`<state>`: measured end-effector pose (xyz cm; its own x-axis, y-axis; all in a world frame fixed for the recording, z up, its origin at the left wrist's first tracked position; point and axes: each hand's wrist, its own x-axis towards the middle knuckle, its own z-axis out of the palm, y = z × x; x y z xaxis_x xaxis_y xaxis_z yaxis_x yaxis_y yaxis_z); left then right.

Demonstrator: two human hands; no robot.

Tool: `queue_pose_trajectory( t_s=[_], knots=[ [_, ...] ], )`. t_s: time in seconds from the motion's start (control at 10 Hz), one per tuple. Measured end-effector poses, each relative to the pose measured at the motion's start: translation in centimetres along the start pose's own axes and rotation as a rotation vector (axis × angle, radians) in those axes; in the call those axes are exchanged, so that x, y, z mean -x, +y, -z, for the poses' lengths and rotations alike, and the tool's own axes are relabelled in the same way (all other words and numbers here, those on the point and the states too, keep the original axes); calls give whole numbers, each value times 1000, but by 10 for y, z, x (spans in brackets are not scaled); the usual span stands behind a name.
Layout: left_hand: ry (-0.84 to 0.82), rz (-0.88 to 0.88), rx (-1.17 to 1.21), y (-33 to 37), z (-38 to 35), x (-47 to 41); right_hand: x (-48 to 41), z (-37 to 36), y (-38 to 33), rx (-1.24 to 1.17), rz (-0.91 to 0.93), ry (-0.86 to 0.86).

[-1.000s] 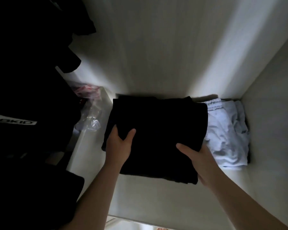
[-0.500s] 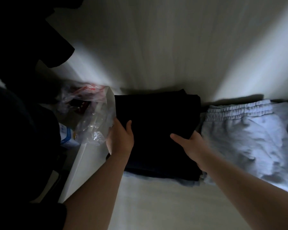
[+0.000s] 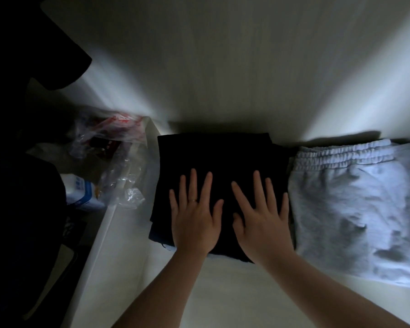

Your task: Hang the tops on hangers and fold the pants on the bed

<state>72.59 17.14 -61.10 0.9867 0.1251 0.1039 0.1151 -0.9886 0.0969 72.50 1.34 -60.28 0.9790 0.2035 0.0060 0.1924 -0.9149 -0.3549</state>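
Folded black pants (image 3: 213, 157) lie flat on a pale shelf (image 3: 199, 292) inside a dim wardrobe. My left hand (image 3: 195, 216) and my right hand (image 3: 260, 221) rest side by side on top of the pants, palms down, fingers spread, holding nothing. Right beside the black pants lie folded light grey sweatpants (image 3: 355, 209), waistband towards the back wall. Dark tops (image 3: 21, 162) hang at the left, mostly lost in shadow.
A white divider panel (image 3: 109, 223) runs along the left of the shelf. Beyond it sit a crumpled clear plastic bag (image 3: 114, 162) with red contents and a blue-and-white box (image 3: 81, 190). The wardrobe's back wall rises behind the clothes.
Both hands let go of the black pants' edges and now lie flat on top. The pants sit further back on the shelf, and the view has come closer.
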Motion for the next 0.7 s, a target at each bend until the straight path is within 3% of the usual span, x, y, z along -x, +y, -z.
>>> queue_pose_trajectory(
  t_s=[0.2,0.4,0.7],
  knots=[
    [-107,-6,-72,1,-8,-15,-19,-5,7,-51,-48,-198],
    [-298,59,16,14,16,-10,-16,18,10,-68,-77,-367],
    [-509,78,242,41,42,117,104,54,30,41,-113,-587]
  ],
)
